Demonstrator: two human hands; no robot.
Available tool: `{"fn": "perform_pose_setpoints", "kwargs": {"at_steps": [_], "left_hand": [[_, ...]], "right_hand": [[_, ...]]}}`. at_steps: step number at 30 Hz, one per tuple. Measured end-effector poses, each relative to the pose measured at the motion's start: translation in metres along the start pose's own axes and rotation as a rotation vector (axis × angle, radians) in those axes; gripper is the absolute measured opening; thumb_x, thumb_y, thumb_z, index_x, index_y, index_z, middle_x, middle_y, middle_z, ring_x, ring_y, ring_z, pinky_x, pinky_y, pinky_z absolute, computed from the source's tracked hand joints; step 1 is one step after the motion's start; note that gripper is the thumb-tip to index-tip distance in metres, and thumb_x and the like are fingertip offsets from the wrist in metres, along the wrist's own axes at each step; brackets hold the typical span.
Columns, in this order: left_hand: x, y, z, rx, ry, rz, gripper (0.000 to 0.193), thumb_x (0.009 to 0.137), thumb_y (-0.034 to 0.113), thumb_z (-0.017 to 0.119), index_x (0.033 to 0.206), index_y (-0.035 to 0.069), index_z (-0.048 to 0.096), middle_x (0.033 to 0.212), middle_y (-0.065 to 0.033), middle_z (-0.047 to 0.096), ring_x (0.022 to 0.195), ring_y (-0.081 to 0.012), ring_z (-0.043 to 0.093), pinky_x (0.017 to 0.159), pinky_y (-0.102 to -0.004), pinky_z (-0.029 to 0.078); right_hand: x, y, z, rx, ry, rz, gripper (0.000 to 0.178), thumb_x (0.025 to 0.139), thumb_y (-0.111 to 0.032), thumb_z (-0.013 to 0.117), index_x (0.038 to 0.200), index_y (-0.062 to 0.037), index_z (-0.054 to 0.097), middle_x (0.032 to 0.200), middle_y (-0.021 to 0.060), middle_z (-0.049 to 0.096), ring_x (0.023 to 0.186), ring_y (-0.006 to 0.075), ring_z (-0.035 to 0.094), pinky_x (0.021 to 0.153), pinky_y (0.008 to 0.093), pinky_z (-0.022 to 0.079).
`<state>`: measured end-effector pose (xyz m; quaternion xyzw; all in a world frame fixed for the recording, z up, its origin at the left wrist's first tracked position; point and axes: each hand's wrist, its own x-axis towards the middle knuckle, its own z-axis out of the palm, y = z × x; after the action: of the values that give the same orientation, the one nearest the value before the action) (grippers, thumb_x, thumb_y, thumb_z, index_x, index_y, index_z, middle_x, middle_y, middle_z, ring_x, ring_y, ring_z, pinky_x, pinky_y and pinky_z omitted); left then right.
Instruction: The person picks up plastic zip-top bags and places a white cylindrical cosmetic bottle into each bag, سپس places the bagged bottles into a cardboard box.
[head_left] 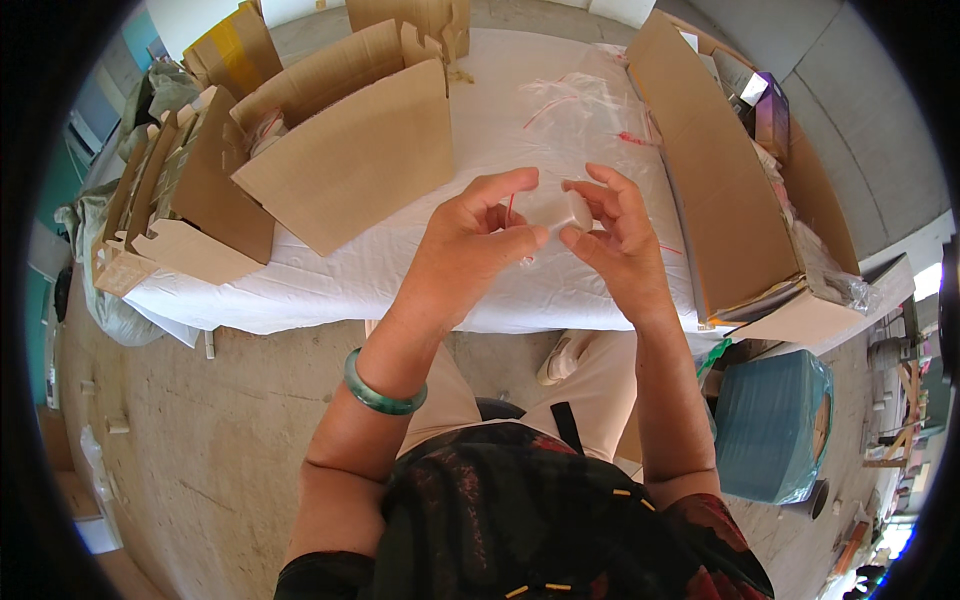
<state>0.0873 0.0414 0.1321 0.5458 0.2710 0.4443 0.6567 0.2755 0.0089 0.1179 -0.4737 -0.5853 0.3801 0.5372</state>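
Above the near part of the white-covered table (pixel 380 285), my two hands face each other. My right hand (pixel 625 235) pinches a small white rounded block (pixel 573 210) between thumb and fingers; its exact kind does not show. My left hand (pixel 480 230) is closed, thumb and fingers gripping a small clear plastic bag (pixel 530 212) with a red strip along its edge. The bag's mouth lies against the white block, and I cannot tell whether the block is partly inside. A green bangle (pixel 383 388) circles my left forearm.
Clear bags with red strips (pixel 590 105) lie farther back on the table. An open cardboard box (pixel 350 150) stands at left, beside more cartons (pixel 200 190). A long carton (pixel 715 170) of packages is at right. A blue wrapped bundle (pixel 770 425) sits on the floor.
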Motion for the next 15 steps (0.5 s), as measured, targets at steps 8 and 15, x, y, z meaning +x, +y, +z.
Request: {"fn": "perform_pose_setpoints", "kwargs": {"at_steps": [8,15], "left_hand": [[0.003,0.004,0.002,-0.023,-0.025,0.003,0.048,0.081,-0.001,0.064,0.128,0.003,0.054,0.120,-0.0098,0.059,0.080,-0.0077,0.052,0.069,-0.0228,0.047],[0.007,0.004,-0.013,0.104,0.012,0.113,0.050,0.082,0.005,0.066,0.130,0.005,0.052,0.126,-0.0076,0.056,0.097,-0.0130,0.054,0.083,-0.0275,0.046]], "right_hand": [[-0.009,-0.006,0.003,-0.088,-0.187,-0.006,0.083,0.076,-0.010,0.076,0.144,-0.0148,0.030,0.141,0.0095,0.040,0.119,0.0214,0.049,0.086,0.0340,0.048],[-0.007,0.008,0.001,-0.280,-0.020,-0.020,0.053,0.076,-0.009,0.076,0.123,-0.0082,0.053,0.112,0.0026,0.055,0.101,0.0115,0.051,0.083,0.0246,0.044]]}}
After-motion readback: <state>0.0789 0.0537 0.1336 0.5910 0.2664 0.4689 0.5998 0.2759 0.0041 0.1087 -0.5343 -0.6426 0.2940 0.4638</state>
